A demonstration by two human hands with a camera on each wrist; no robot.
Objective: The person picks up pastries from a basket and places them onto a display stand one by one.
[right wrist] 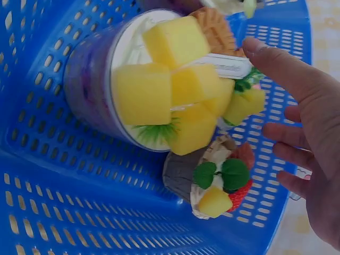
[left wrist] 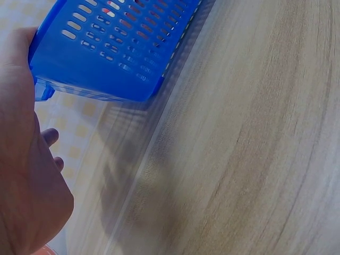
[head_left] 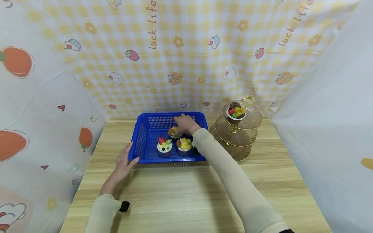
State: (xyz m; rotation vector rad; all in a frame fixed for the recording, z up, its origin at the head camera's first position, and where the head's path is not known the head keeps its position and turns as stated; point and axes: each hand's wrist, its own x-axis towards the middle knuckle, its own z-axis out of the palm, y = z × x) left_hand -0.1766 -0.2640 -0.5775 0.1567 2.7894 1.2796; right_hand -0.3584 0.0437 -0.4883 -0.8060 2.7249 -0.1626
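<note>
My left hand [head_left: 123, 161] holds the front left corner of a blue plastic basket [head_left: 141, 160], thumb over the rim. In the left wrist view its thumb meets the basket wall [left wrist: 85, 69]. Over the back right of the basket reaches my right hand [head_left: 186, 124], above a fruit-topped dessert cup [head_left: 172, 131]. The right wrist view shows its fingers spread, holding nothing. Nearby stand a cup with yellow cubes [right wrist: 175, 79], a biscuit and a white tag, and a small cupcake [right wrist: 218, 180] with green leaves. A strawberry-topped cup [head_left: 164, 147] sits at the front.
A three-tier stand [head_left: 243, 142] with gold rims is right of the basket. On its top tier is a chocolate and fruit dessert cup [head_left: 235, 114]. Everything rests on a wooden table [head_left: 172, 197], with a patterned cloth [head_left: 186, 64] behind.
</note>
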